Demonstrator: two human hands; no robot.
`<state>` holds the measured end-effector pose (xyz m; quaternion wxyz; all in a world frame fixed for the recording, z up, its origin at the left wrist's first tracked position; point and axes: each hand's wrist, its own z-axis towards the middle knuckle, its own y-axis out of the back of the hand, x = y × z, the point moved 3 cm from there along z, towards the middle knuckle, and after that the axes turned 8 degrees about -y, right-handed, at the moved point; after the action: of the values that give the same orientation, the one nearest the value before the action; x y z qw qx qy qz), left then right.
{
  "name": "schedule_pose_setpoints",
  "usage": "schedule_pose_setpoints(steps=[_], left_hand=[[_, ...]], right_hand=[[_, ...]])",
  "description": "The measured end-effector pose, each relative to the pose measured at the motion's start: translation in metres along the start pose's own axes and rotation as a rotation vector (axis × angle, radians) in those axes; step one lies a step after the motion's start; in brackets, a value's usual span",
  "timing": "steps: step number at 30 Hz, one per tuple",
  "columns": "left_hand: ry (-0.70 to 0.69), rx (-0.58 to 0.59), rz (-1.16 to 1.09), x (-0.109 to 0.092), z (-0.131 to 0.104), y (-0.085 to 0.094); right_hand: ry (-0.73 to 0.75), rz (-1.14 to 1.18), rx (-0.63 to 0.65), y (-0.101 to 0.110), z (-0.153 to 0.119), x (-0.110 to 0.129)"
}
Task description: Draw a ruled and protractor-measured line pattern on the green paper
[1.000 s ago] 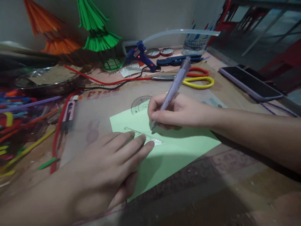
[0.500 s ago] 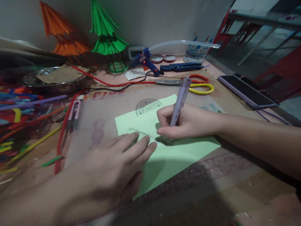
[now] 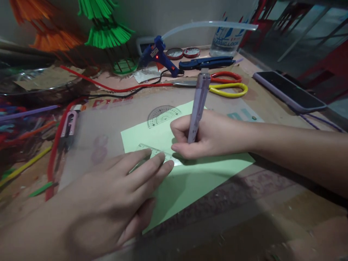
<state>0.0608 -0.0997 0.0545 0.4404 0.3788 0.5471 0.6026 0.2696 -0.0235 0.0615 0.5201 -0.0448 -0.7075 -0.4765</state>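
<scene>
A light green sheet of paper [image 3: 195,185] lies slanted in front of me. On it rests a clear ruler [image 3: 178,161], partly covered by my left hand [image 3: 116,199], whose fingers stretch out flat and press on it. My right hand [image 3: 209,134] grips a purple pen [image 3: 198,105] in a writing hold. The pen's tip is hidden behind the fingers, close to the ruler's right end. A clear protractor [image 3: 163,116] overlaps the sheet's top edge.
Behind the paper lie scissors [image 3: 228,90] with red and yellow handles, a blue glue gun [image 3: 163,58] with its red light on, and a dark blue cutter-like tool [image 3: 206,63]. A phone [image 3: 289,90] sits right; a pink utility knife [image 3: 69,125] left. Green [image 3: 108,36] and orange [image 3: 51,32] tiered models stand behind.
The camera view has shifted, so the scene sits further left and higher. The pen stands a little more upright in my right hand. My left hand stays on the ruler.
</scene>
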Motion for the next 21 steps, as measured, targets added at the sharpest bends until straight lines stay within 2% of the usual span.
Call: schedule_pose_setpoints(steps=[6, 11, 21], left_hand=[[-0.009, 0.040, -0.002, 0.0032, 0.0010, 0.0013], [-0.085, 0.036, 0.001, 0.0068, 0.0012, 0.0022], [-0.039, 0.061, 0.019, 0.0045, 0.0018, 0.0011]], right_hand=[[0.032, -0.007, -0.014, -0.0013, -0.0004, 0.0003], [0.029, -0.022, -0.002, -0.0014, -0.0001, 0.0014], [0.032, -0.034, 0.006, -0.0009, -0.0005, 0.0017]])
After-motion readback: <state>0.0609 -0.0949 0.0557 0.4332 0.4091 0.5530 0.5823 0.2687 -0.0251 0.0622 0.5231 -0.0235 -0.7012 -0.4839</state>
